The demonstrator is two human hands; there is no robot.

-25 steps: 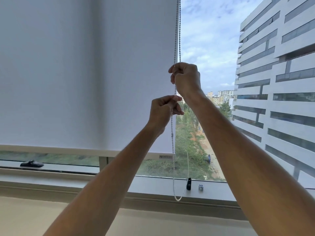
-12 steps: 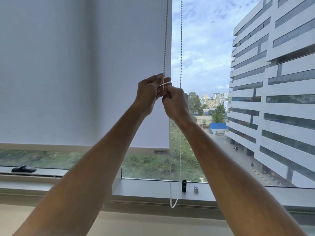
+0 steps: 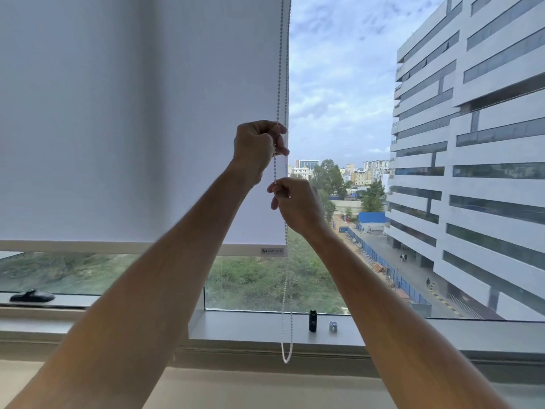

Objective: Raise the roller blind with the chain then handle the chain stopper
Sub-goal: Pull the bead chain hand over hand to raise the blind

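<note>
The left hand (image 3: 256, 146) has its fingers (image 3: 278, 134) curled round the bead chain (image 3: 285, 261); just below, the right hand (image 3: 295, 202) pinches the same strand. The chain hangs vertically along the roller blind (image 3: 132, 113) edge, its loop dangling below the windowsill (image 3: 250, 326). Near it stand a black stopper (image 3: 313, 320) and a small grey piece (image 3: 333, 326).

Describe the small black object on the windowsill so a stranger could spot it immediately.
Find the windowsill under the glass. Right of the hanging bead chain stand two small items: the black object is the taller, dark, upright one, left of the shorter pale grey piece.
</note>
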